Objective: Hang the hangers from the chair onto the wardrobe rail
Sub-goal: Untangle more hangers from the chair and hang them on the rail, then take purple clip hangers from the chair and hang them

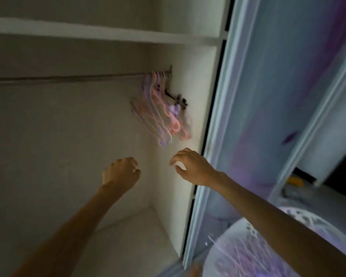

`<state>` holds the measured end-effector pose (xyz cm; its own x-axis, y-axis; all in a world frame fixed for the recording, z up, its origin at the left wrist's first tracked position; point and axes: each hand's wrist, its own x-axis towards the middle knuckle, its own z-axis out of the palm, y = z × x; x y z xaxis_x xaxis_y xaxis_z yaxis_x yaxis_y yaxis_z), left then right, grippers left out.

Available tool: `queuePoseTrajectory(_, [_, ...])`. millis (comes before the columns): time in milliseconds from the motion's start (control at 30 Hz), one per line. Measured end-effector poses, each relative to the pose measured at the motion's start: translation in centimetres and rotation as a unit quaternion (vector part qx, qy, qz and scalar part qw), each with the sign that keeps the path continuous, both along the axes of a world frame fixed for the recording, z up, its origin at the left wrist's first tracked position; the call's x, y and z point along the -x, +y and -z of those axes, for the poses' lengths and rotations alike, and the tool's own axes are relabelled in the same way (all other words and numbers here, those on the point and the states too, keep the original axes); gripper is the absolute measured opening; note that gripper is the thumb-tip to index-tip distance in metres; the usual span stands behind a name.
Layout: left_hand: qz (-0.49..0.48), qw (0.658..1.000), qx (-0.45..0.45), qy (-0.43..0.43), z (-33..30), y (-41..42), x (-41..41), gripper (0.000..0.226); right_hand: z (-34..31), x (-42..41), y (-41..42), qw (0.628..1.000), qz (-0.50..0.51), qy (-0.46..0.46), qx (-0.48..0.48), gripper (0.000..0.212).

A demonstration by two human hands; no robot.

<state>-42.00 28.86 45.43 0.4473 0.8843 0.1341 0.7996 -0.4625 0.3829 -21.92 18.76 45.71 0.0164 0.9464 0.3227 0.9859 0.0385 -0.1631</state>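
1. Reaching into the wardrobe, both hands are raised below the hung bunch and hold nothing: the left hand (121, 171) has its fingers curled in towards the palm, the right hand (190, 166) has its fingers loosely bent and slightly apart
2. The hangers (164, 108) already on the wardrobe rail (68, 78) sit bunched at its right end, tilted and blurred, just beside the side panel (192, 92)
3. More hangers appear to lie in the pale heap at lower right (248, 254), probably on the chair; blur prevents a firm reading
4. Recommended next step, as a judgement: fetch the next few hooks from that heap, lift them above the rail and seat them left of the bunch, where the bar is bare
5. Obstructions: the sliding door (272, 96) edge lies close to the right forearm, and the shelf (108, 33) above limits lift height
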Motion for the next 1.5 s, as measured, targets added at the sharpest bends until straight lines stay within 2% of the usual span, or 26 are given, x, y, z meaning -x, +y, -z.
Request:
queuePoseTrajectory(100, [0.048, 0.994, 0.088, 0.039, 4.1, -5.5, -1.4, 0.023, 4.9, 0.0, -8.9, 0.988, 0.088, 0.097, 0.083, 0.028])
queuePoseTrajectory(267, [0.151, 0.967, 0.197, 0.061, 10.8, -15.7, -3.7, 0.021, 12.5, -2.3, -24.1, 0.932, 0.231, 0.212, 0.184, 0.029])
queuePoseTrajectory(400, [0.199, 0.933, 0.287, 0.082, 14.5, -21.0, -6.4, 0.035, 15.6, -5.3, -34.4, 0.884, 0.308, 0.225, 0.269, 0.030])
queuePoseTrajectory(500, [0.216, 0.919, 0.311, 0.111, 16.6, -24.2, -9.3, 0.053, 17.2, -7.8, -40.3, 0.846, 0.363, 0.227, 0.319, 0.031])
queuePoseTrajectory(600, [0.232, 0.907, 0.325, 0.132, 19.3, -27.4, -13.1, 0.031, 20.0, -10.9, -44.9, 0.819, 0.404, 0.245, 0.324, 0.031])
queuePoseTrajectory(833, [0.161, 0.898, 0.388, 0.134, 28.4, -34.0, -21.6, 0.033, 29.0, -18.1, -49.9, 0.780, 0.391, 0.287, 0.395, 0.031])
queuePoseTrajectory(1000, [0.107, 0.894, 0.416, 0.125, 35.4, -35.8, -24.7, 0.035, 35.4, -21.8, -49.2, 0.780, 0.388, 0.279, 0.405, 0.031])
queuePoseTrajectory(1033, [0.093, 0.892, 0.423, 0.129, 38.3, -36.7, -26.0, 0.040, 38.0, -23.1, -49.3, 0.778, 0.387, 0.272, 0.413, 0.033])
queuePoseTrajectory(1100, [0.097, 0.896, 0.412, 0.135, 39.5, -37.2, -26.3, 0.051, 39.4, -23.1, -48.4, 0.780, 0.397, 0.271, 0.400, 0.038])
queuePoseTrajectory(1200, [0.102, 0.897, 0.406, 0.143, 44.1, -38.3, -27.7, 0.053, 44.3, -24.0, -47.3, 0.785, 0.435, 0.267, 0.352, 0.056])
queuePoseTrajectory(1267, [0.115, 0.897, 0.395, 0.163, 46.9, -38.7, -28.6, 0.063, 47.3, -24.2, -46.3, 0.783, 0.444, 0.284, 0.331, 0.073])
queuePoseTrajectory(1333, [0.124, 0.896, 0.377, 0.197, 49.3, -39.0, -29.0, 0.083, 49.7, -24.0, -45.9, 0.783, 0.441, 0.296, 0.325, 0.083])
queuePoseTrajectory(1433, [0.115, 0.907, 0.339, 0.224, 52.3, -39.9, -29.3, 0.112, 52.9, -23.7, -45.8, 0.771, 0.453, 0.330, 0.304, 0.088])
queuePoseTrajectory(1500, [0.101, 0.928, 0.294, 0.204, 53.6, -41.0, -29.7, 0.116, 53.8, -23.2, -46.1, 0.773, 0.464, 0.342, 0.263, 0.086])
